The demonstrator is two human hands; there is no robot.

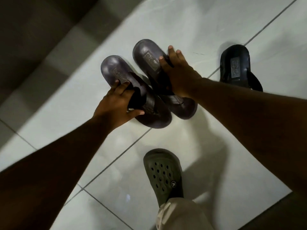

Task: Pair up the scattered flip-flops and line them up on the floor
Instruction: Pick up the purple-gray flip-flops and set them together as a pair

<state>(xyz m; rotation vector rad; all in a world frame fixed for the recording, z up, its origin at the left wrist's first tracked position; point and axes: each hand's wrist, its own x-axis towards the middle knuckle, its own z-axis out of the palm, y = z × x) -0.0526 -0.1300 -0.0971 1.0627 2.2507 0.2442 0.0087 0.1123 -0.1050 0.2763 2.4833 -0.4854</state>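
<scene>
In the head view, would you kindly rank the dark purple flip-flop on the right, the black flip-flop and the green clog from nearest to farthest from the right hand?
1. Purple flip-flop on the right: gripped in the right hand.
2. Black flip-flop: on the floor, to its right.
3. Green clog: worn on a foot, low in the frame.

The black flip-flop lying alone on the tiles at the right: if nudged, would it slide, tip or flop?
The black flip-flop lies flat, sole down, on the tiled floor, so it would probably slide, not tip. The tiles look glossy, which likely eases sliding. Its thick, slab-like sole suggests it would hold its shape when lifted; the strap looks the softest part.
</scene>
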